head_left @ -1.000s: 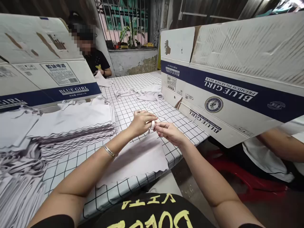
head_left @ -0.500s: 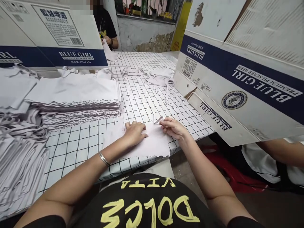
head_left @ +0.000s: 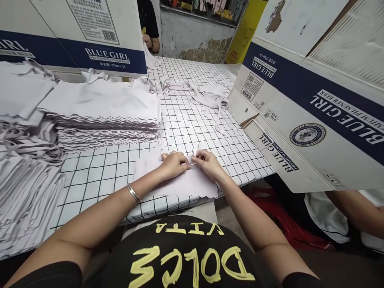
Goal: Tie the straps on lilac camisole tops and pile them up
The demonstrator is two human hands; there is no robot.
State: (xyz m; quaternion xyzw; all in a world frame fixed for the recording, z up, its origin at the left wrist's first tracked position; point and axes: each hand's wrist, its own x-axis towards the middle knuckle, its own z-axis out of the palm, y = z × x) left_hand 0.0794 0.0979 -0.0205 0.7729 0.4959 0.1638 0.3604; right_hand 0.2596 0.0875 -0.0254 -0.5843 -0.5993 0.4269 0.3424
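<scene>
A pale pinkish-white fabric garment piece [head_left: 189, 186] with a wavy lower edge lies flat at the table's near edge. My left hand [head_left: 176, 165] rests on its upper part, fingers curled and pressed together, pinching at the cloth. Close on its right, my right hand [head_left: 207, 163] pinches a narrow white fabric strap [head_left: 194, 153] between thumb and forefinger. The strap stands up from the garment's top edge. What lies under the left palm is hidden.
Stacks of white fabric pieces [head_left: 102, 102] and strap-edged pieces [head_left: 28, 200] fill the left. Loose strapped garments [head_left: 210, 96] lie further back on the checked tablecloth [head_left: 180, 124]. Beer cartons [head_left: 115, 58] stand left and a carton [head_left: 300, 100] right. A co-worker [head_left: 150, 28] sits opposite; another person's arm [head_left: 357, 208] shows right.
My right hand has moved left with the strap, close to my left hand. My left fingers have drawn in towards it. The view has shifted slightly.
</scene>
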